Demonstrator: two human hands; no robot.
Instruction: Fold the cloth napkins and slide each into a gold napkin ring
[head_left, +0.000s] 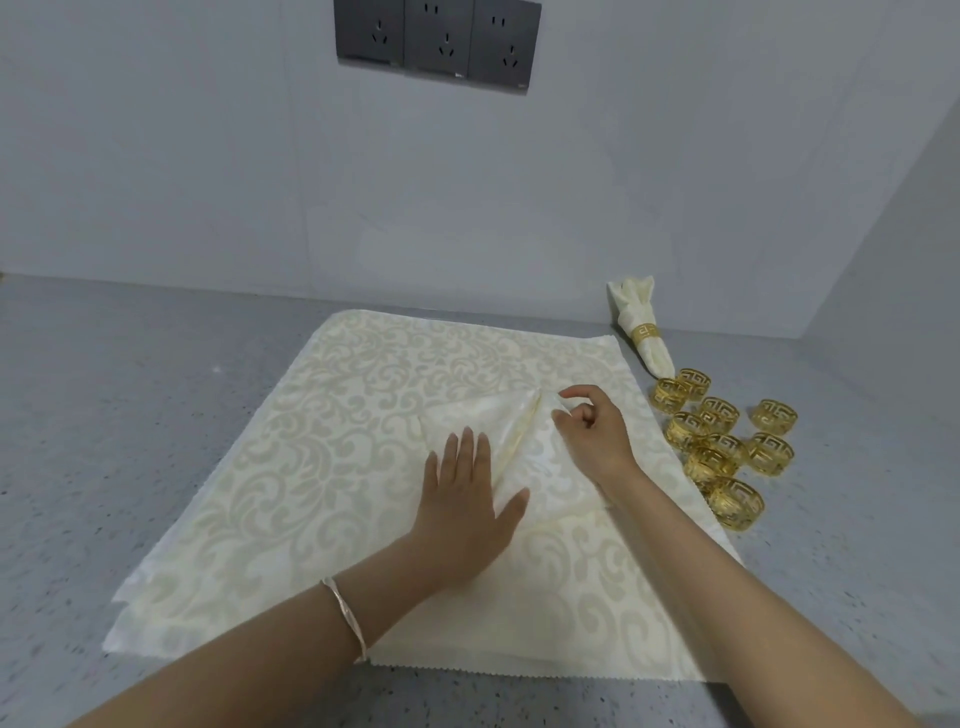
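Damask napkin (545, 467), part-folded, lies on the spread napkin stack (311, 467) mid-worktop (104, 415). It looks light, soft and slick, so folds probably spring open unless pinned; edges and corners give the best hold. Left hand (462, 499) presses flat on it, fingers straight; right hand (592, 431) pinches its top corner. Loose gold napkin rings (722, 441) near the right edge are empty; one ring (645, 332) at the back edge holds a finished napkin (636, 299).

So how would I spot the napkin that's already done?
Start at the grey counter and follow the big cream cloth to its far right corner, by the wall. There lies the finished napkin, just beyond the cluster of loose gold rings. It alone is rolled up and wears a ring.
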